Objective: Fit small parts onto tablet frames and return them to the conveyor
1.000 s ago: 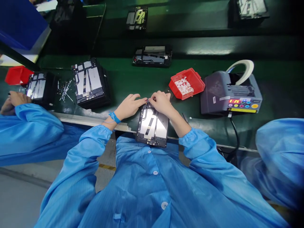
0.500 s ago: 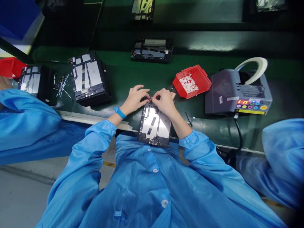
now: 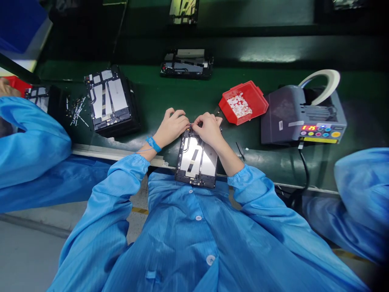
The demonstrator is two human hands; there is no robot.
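Observation:
An opened tablet [image 3: 205, 158], its inner side up with silver plates and black ribbon cables, lies tilted over the table's front edge against my blue coat. My left hand [image 3: 174, 126], with a blue wrist strap [image 3: 153, 144], is at its far left corner, thumb and fingers drawn together. Beside it my right hand [image 3: 209, 129] pinches at the far edge, thumb against forefinger. Both sets of fingertips nearly meet there. Whatever they grip is too small or too hidden to make out.
To the right stand a red bin [image 3: 257, 101] of small white pieces and a grey tape dispenser [image 3: 281, 115]. On the left are stacked tablets [image 3: 109, 101] and loose strips [image 3: 79, 111]. Another tablet [image 3: 187, 64] lies beyond. Co-workers' blue sleeves [image 3: 33, 138] flank me.
The fingers of my left hand have drawn closer together at the tablet's corner; my right hand keeps its pinch. The far tablet has shifted left. The left co-worker's hand has moved to their red bin.

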